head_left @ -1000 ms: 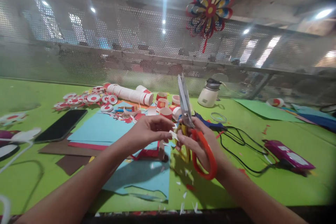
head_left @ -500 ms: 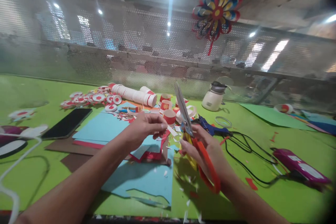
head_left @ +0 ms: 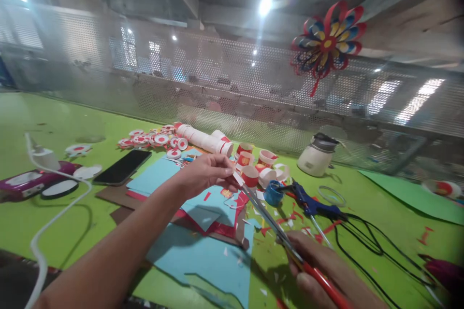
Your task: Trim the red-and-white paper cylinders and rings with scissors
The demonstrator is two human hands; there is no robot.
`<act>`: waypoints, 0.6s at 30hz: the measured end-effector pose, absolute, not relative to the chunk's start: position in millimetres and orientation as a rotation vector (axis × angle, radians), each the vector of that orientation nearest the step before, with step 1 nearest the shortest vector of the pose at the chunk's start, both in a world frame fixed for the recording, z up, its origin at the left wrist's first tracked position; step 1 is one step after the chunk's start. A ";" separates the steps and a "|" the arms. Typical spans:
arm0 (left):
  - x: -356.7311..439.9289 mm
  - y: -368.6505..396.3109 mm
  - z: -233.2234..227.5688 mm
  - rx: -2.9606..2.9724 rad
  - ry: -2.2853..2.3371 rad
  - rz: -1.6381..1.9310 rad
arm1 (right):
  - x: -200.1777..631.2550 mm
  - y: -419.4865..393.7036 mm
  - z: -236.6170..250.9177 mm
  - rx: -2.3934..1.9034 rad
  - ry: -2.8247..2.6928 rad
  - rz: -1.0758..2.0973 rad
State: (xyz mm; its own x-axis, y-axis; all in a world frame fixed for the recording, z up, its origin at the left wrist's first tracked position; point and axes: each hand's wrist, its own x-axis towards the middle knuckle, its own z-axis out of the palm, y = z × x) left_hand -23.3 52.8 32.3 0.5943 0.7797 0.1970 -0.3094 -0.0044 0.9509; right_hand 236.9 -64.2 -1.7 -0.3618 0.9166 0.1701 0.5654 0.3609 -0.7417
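My left hand (head_left: 205, 173) pinches a small white paper scrap (head_left: 238, 179) between thumb and fingers, held above the sheets of blue and red paper (head_left: 203, 203). My right hand (head_left: 319, 270) grips orange-handled scissors (head_left: 275, 229) low at the right, blades pointing up and left so the tips touch the scrap. Small paper snippets lie scattered on the green table (head_left: 362, 212) beneath both hands.
A black phone (head_left: 122, 166), stacked paper cups (head_left: 203, 139), cut red-and-white cup rings (head_left: 253, 164), a blue glue gun (head_left: 308, 203) with black cable, a white pot (head_left: 317, 157), a tape ring (head_left: 331, 195). A white cable (head_left: 54, 217) and pink device (head_left: 25, 181) lie left. Mesh wall behind, paper flower (head_left: 328, 43) hanging.
The right hand dropped low and tilted the scissors from upright to slanting toward the left hand. The view swung left and up. The left hand kept its pinch on the scrap.
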 end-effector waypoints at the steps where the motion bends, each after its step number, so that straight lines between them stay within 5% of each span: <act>1: -21.9 52.0 32.3 1.317 0.451 0.886 | 236.7 -64.2 -1.9 -1.278 -2.073 0.752; 18: -16.6 44.4 36.7 1.368 0.500 0.821 | 230.3 -68.4 19.5 -1.226 -2.207 0.828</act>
State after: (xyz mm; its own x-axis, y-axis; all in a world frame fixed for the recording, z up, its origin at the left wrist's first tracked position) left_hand -16.6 44.4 36.7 0.6359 0.7581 0.1448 -0.2189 -0.0027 0.9757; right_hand 230.3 -68.4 19.5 -0.4834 0.8676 0.1165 0.5771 0.4159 -0.7029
